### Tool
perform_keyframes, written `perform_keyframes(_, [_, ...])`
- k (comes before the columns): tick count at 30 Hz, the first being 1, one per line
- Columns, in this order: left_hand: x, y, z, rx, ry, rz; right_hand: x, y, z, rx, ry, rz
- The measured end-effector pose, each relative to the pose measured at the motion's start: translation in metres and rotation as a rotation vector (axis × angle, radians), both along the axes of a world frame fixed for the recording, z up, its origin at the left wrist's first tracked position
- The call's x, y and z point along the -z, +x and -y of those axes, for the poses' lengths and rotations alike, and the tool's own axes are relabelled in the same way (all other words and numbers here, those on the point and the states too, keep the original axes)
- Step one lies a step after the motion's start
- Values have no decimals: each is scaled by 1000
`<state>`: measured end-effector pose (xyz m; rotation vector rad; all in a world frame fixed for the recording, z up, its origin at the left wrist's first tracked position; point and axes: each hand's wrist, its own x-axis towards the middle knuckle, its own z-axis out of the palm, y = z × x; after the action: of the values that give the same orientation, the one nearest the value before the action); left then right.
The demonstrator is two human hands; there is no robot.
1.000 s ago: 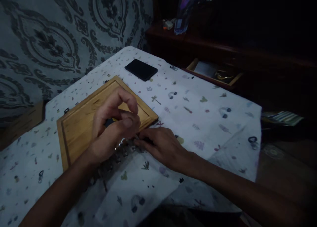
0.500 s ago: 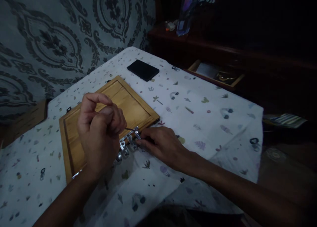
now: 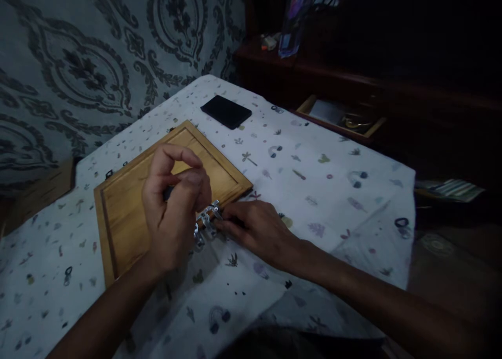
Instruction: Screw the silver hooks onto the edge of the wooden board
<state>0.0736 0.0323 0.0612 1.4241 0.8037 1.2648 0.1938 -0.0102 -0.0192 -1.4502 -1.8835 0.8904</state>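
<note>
A wooden panel (image 3: pixel 133 207) with a raised border lies on the patterned cloth. Along its near right edge sit several shiny metal clips (image 3: pixel 206 220). My left hand (image 3: pixel 176 207) is curled above the panel, closed around a dark tool handle (image 3: pixel 168 193) that shows only in part between the fingers. The handle's far end is hidden by the hand. Resting on the cloth at the panel's right corner, my right hand (image 3: pixel 259 231) has its thumb and forefinger pinched on the endmost metal clip (image 3: pixel 216 209).
A black phone (image 3: pixel 226 112) lies on the cloth (image 3: pixel 314 202) beyond the panel. Behind the table are an open drawer (image 3: pixel 339 119) and a bottle (image 3: pixel 291 30) on a dark red cabinet. Cardboard (image 3: pixel 43 192) leans at the left by the patterned wall.
My left hand has moved right, closer to the endmost clip, and the thin shaft seen earlier is now hidden. My right hand has stayed in place.
</note>
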Motion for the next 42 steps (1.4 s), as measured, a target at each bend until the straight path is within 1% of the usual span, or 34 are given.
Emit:
perform_keyframes(4, [2,0,-13,172,-22,70,-1,0,0,2,3,29])
perform_keyframes(6, [2,-2,-23,300,-73,84,0,0,0,-5,16,41])
perform_keyframes(9, [-1,-4,-36,502,-148,26,3,0,0,-9,30,41])
perform_keyframes(11, [-5,-4,-43,608,-189,-39,5,0,0,-9,23,35])
perform_keyframes(13, [-9,-4,-49,693,-230,-109,6,0,-1,-15,13,27])
perform_keyframes(15, [-12,-3,-52,752,-254,-157,6,0,-1,-20,5,25])
perform_keyframes(17, [-13,-5,-51,787,-247,-165,5,0,-1,-18,2,34])
perform_keyframes(18, [-12,-6,-50,784,-231,-161,4,1,-1,-18,-1,43])
perform_keyframes(19, [-10,-8,-47,751,-204,-162,2,1,-1,-16,-3,53])
perform_keyframes(20, [-8,-9,-44,680,-166,-167,1,1,-1,-17,-6,60])
perform_keyframes(23, [1,-9,-31,332,-39,-156,-3,1,-1,-16,-22,58])
perform_keyframes(25, [5,-6,-20,150,26,-101,-4,0,-1,-16,-29,51])
perform_keyframes(29, [5,-2,2,-65,109,-38,-3,-1,0,-6,-32,44])
perform_keyframes(31, [2,-2,10,-116,134,-13,-2,-1,0,-7,-35,32])
perform_keyframes(34, [-1,-3,17,-121,146,-16,-1,0,1,-17,-34,20])
perform_keyframes(39, [0,-2,18,-110,51,-20,-3,2,0,-17,-58,14])
perform_keyframes(42, [3,-2,19,-109,30,-20,-4,2,0,-10,-69,33])
